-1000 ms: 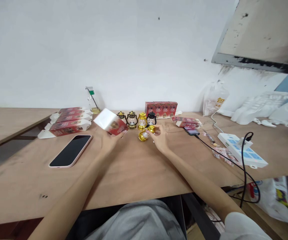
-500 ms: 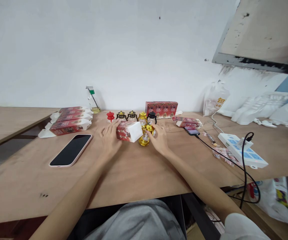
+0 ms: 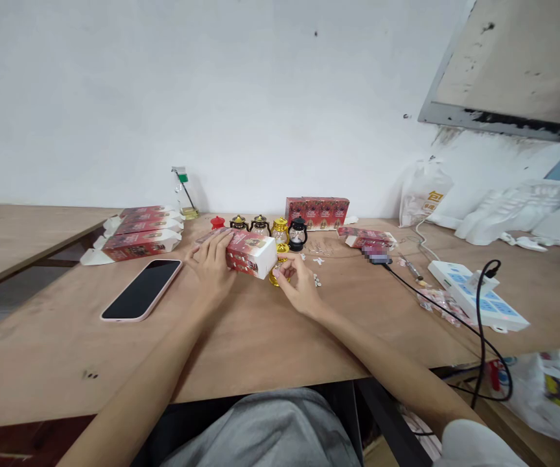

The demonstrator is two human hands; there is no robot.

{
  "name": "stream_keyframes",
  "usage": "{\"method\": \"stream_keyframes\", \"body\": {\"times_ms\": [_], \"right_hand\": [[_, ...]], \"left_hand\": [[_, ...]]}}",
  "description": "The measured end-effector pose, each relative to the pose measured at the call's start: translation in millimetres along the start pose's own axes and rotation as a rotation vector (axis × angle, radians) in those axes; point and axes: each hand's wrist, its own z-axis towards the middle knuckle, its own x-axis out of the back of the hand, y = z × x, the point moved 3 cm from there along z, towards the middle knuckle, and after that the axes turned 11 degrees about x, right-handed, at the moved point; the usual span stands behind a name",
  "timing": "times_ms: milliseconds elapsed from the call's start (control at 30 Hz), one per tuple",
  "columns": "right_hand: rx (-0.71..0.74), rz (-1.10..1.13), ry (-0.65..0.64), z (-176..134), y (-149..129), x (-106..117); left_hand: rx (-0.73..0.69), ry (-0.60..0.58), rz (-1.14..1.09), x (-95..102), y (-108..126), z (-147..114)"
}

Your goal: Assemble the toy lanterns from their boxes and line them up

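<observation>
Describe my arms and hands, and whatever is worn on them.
Your left hand and right hand show no gloves, rings or watch. The left forearm and right forearm are bare. A pale, plain sleeve shows above the right one; no left sleeve is in view.

We see a box [image 3: 251, 253] printed in red with a busy pattern and a plain white end. We also notice a gold lantern [image 3: 280, 227], a black lantern [image 3: 298, 235], two dark lanterns [image 3: 260, 227] with golden tops, and a red lid [image 3: 217, 222]. Our bench [image 3: 260, 350] is light brown. The phone [image 3: 141, 290] has a black screen and pale pink edge; the power strip [image 3: 472, 293] is white with blue panels.
</observation>
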Motion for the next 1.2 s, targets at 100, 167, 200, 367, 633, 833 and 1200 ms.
{"method": "stream_keyframes", "body": {"times_ms": [100,167,200,367,633,833,1200], "right_hand": [[-0.089,0.127,0.011,0,4,-1],[-0.134,0.231,-0.017,0,6,-3],[-0.149,0.288,-0.044,0,6,-3],[-0.198,0.52,-0.167,0,4,-8],[-0.19,0.624,-0.246,0,-2,-10],[-0.15,0.623,-0.285,0,-4,-8],[-0.334,0.847,-0.671,-12,-7,-15]], "left_hand": [[0.001,0.01,-0.027,-0.5,0,0],[0.006,0.011,-0.059,-1.2,-2,0],[0.005,0.008,-0.077,-1.5,-3,0],[-0.031,-0.023,-0.11,0.6,-4,3],[-0.046,0.015,-0.134,7.1,-2,7],[-0.137,0.141,-0.031,3.5,-6,6],[-0.359,0.093,0.115,19.8,-12,14]]}}
